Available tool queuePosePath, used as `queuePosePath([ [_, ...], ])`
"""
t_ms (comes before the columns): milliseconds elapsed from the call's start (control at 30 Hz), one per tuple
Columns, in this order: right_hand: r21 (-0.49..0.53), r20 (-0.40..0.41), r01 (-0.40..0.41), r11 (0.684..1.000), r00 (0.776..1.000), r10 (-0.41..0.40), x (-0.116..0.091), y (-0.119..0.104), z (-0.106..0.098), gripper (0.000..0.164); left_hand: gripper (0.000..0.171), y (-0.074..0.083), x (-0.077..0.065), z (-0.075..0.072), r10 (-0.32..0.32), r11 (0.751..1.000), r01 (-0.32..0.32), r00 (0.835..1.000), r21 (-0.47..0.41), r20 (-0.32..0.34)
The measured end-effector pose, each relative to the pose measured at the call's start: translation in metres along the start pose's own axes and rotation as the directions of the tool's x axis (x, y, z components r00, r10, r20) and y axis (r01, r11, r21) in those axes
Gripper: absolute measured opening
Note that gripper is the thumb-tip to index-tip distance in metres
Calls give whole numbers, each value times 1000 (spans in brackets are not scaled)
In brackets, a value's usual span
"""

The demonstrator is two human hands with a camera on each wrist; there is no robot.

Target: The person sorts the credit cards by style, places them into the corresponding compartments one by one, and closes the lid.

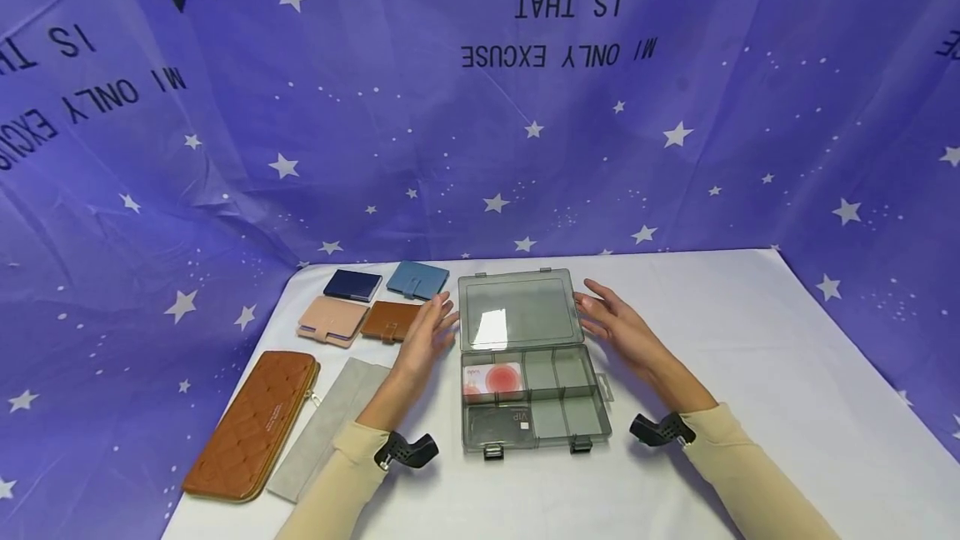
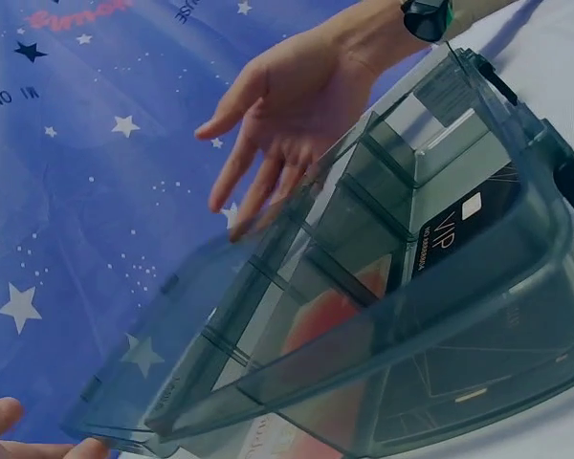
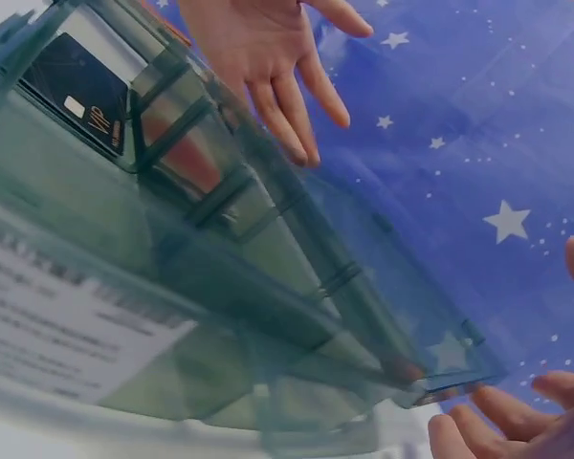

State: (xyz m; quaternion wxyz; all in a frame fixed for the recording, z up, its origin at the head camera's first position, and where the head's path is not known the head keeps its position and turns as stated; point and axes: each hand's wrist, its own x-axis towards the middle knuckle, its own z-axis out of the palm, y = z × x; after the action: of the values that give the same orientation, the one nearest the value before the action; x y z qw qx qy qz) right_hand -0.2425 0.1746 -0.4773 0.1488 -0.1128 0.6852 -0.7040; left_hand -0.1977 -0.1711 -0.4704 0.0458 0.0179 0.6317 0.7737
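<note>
A smoky clear plastic compartment box [image 1: 585,417] lies on the white table with its lid [image 1: 540,311] folded back flat, away from me. A white card with a red circle [image 1: 501,378] sits in one left compartment. Nearer to me, a black VIP card [image 1: 487,425] lies in another. My left hand [image 1: 422,346] is beside the lid's left edge, fingers extended and fingertips close to it. On the other side, the fingertips of my right hand [image 1: 626,332] are right at the lid's right edge. Both wrist views show loosely extended fingers around the box.
Left of the box are a navy card holder [image 1: 352,285], a blue one [image 1: 418,280], a pink one [image 1: 332,320] and a brown one [image 1: 386,321]. Nearer lie a quilted brown zip wallet [image 1: 251,427] and a grey flat case [image 1: 322,432], partly behind my left arm. A purple star-printed cloth [image 1: 480,123] hangs behind.
</note>
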Motion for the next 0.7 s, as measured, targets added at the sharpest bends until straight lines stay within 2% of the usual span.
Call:
queuePosePath([
  [100, -41, -9, 54, 998, 998, -55, -2, -9, 0, 70, 67, 4, -3, 1, 43, 999, -42, 999, 31, -4],
  [200, -155, -23, 83, 984, 996, -88, -7, -19, 1, 68, 65, 10, -6, 4, 76, 992, -75, 997, 106, -2],
  [300, -308, -31, 92, 947, 994, -106, -12, -30, 2, 69, 65, 17, -9, 6, 100, 977, -99, 995, 186, 4],
  [400, -430, -7, 116, 895, 991, -132, -16, -39, 4, 74, 64, 26, -14, 6, 131, 937, -128, 991, 326, 12],
  [467, -521, 24, 159, 838, 985, -173, -21, -47, 5, 75, 62, 33, -19, 5, 165, 881, -165, 986, 443, 38],
  [567, -648, 64, 229, 726, 967, -248, -32, -58, 8, 71, 58, 47, -29, 1, 224, 758, -242, 969, 606, 107],
  [633, -699, 87, 275, 661, 949, -303, -43, -64, 10, 62, 52, 55, -35, 0, 257, 691, -311, 949, 652, 180],
  [700, -723, 116, 319, 613, 931, -347, -55, -68, 12, 49, 46, 61, -43, -1, 267, 636, -379, 925, 673, 268],
])
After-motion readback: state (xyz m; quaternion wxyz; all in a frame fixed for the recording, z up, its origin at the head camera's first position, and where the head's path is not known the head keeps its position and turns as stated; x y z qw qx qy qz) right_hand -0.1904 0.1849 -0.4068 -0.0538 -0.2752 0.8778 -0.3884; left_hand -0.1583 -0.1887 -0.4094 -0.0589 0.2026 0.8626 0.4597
